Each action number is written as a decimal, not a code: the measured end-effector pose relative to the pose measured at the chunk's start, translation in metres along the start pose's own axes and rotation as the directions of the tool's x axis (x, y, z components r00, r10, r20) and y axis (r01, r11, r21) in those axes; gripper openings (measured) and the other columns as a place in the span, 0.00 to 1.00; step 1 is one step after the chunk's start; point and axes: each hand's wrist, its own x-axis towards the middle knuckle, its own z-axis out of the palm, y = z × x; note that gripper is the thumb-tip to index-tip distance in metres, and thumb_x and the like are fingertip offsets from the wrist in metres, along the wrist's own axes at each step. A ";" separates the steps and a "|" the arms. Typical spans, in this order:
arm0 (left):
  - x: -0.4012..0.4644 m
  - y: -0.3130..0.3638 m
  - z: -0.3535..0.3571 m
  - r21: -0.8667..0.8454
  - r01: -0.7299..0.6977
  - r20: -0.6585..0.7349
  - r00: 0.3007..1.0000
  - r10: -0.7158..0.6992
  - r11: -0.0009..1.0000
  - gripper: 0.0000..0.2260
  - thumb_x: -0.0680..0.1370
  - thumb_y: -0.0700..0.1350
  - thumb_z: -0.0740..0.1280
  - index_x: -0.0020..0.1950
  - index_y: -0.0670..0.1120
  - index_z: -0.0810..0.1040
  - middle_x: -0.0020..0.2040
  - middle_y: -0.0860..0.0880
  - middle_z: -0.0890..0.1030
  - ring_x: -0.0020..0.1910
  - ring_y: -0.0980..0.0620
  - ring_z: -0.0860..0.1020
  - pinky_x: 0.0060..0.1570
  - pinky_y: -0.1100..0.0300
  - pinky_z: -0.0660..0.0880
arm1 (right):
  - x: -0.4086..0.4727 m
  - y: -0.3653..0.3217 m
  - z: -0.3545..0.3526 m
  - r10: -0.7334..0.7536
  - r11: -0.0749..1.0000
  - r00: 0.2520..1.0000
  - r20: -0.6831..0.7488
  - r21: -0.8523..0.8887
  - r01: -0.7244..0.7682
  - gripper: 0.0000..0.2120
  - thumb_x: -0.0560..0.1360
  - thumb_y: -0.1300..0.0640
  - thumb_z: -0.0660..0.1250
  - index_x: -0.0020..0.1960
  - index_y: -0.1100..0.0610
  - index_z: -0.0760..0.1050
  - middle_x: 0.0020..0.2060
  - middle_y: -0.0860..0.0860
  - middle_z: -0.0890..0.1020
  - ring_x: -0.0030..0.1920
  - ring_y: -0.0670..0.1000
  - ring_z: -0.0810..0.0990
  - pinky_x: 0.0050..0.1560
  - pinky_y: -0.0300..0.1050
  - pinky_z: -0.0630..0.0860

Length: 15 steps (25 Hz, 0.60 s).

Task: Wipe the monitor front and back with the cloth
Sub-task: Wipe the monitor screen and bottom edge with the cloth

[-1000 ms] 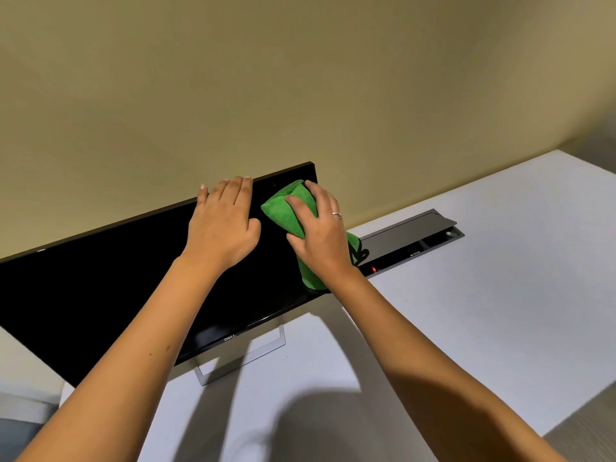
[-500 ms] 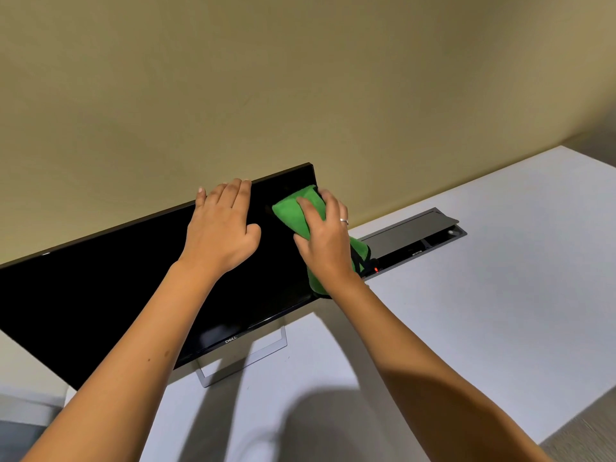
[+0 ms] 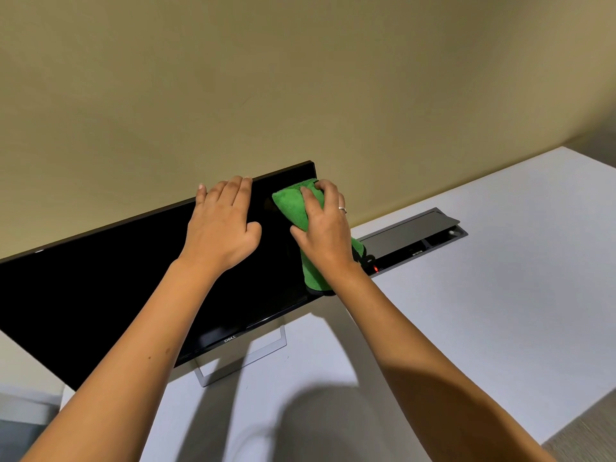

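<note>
Monitor (image 3: 100,288), front pass | my right grip (image 3: 328,228) clutching the cloth (image 3: 291,206) at the upper corner | left grip (image 3: 223,221) flat, bracing | I'd press evenly, overlap strokes.

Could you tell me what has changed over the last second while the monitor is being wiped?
The right hand has slid the green cloth up the screen toward the monitor's top right corner, keeping its grip. The left hand stays flat on the screen by the top edge, fingers over it. Monitor, silver stand and the open cable box in the desk have not moved.
</note>
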 end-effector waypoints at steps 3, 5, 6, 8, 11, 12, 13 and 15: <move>0.000 0.000 0.000 -0.008 -0.002 -0.002 1.000 0.002 1.000 0.33 0.69 0.49 0.53 0.74 0.41 0.59 0.72 0.42 0.65 0.71 0.42 0.62 0.72 0.41 0.50 | -0.030 0.013 0.010 0.024 1.000 0.999 0.046 -0.013 -0.023 0.31 0.63 0.57 0.78 0.63 0.62 0.73 0.61 0.61 0.71 0.61 0.60 0.71 0.53 0.53 0.78; 0.000 0.000 0.001 -0.005 -0.008 -0.005 1.000 0.008 1.000 0.33 0.69 0.49 0.53 0.74 0.41 0.60 0.72 0.41 0.65 0.70 0.42 0.63 0.72 0.41 0.50 | -0.056 0.023 0.019 0.052 0.998 0.994 0.091 -0.022 -0.050 0.30 0.63 0.57 0.78 0.62 0.62 0.74 0.61 0.61 0.72 0.61 0.60 0.71 0.53 0.53 0.78; 0.000 0.000 0.002 -0.007 -0.009 -0.008 1.000 0.009 1.000 0.33 0.69 0.48 0.53 0.74 0.40 0.60 0.72 0.42 0.65 0.70 0.42 0.63 0.72 0.40 0.50 | -0.069 0.029 0.023 0.066 0.997 0.991 0.116 -0.035 -0.062 0.30 0.62 0.57 0.79 0.62 0.62 0.74 0.61 0.61 0.73 0.60 0.60 0.72 0.52 0.53 0.78; -0.001 0.000 0.002 -0.012 -0.009 -0.011 1.000 0.009 1.000 0.33 0.69 0.48 0.53 0.74 0.40 0.60 0.72 0.42 0.66 0.70 0.42 0.63 0.71 0.40 0.50 | -0.092 0.039 0.030 0.091 0.994 0.980 0.176 -0.067 -0.080 0.31 0.61 0.57 0.80 0.61 0.61 0.75 0.60 0.61 0.73 0.60 0.61 0.74 0.52 0.53 0.78; -0.002 0.000 0.002 -0.016 -0.011 -0.022 1.000 0.011 1.000 0.33 0.69 0.47 0.54 0.73 0.40 0.60 0.72 0.41 0.66 0.70 0.42 0.63 0.71 0.40 0.50 | -0.116 0.049 0.035 0.124 0.990 0.961 0.247 -0.097 -0.103 0.30 0.62 0.57 0.80 0.61 0.60 0.75 0.61 0.59 0.74 0.61 0.60 0.73 0.53 0.53 0.78; -0.002 0.000 0.002 -0.018 -0.012 -0.024 1.000 0.012 1.000 0.33 0.69 0.47 0.54 0.73 0.40 0.60 0.72 0.41 0.65 0.70 0.42 0.63 0.72 0.40 0.50 | -0.122 0.051 0.036 0.136 0.988 0.955 0.264 -0.104 -0.112 0.29 0.62 0.57 0.80 0.61 0.60 0.75 0.60 0.59 0.75 0.60 0.60 0.74 0.53 0.52 0.78; -0.003 0.000 0.002 -0.020 -0.013 -0.025 1.000 0.013 1.000 0.33 0.69 0.47 0.54 0.74 0.40 0.60 0.72 0.41 0.65 0.70 0.42 0.63 0.72 0.40 0.50 | -0.127 0.052 0.036 0.145 0.987 0.949 0.281 -0.106 -0.119 0.29 0.62 0.57 0.80 0.61 0.60 0.76 0.60 0.59 0.75 0.60 0.60 0.74 0.53 0.52 0.78; -0.004 0.001 0.001 -0.021 -0.012 -0.026 1.000 0.011 1.000 0.33 0.69 0.47 0.53 0.74 0.40 0.60 0.72 0.42 0.65 0.70 0.42 0.63 0.72 0.41 0.49 | -0.137 0.055 0.037 0.165 0.985 0.934 0.316 -0.110 -0.136 0.29 0.62 0.57 0.80 0.60 0.61 0.76 0.59 0.59 0.76 0.59 0.61 0.75 0.52 0.54 0.78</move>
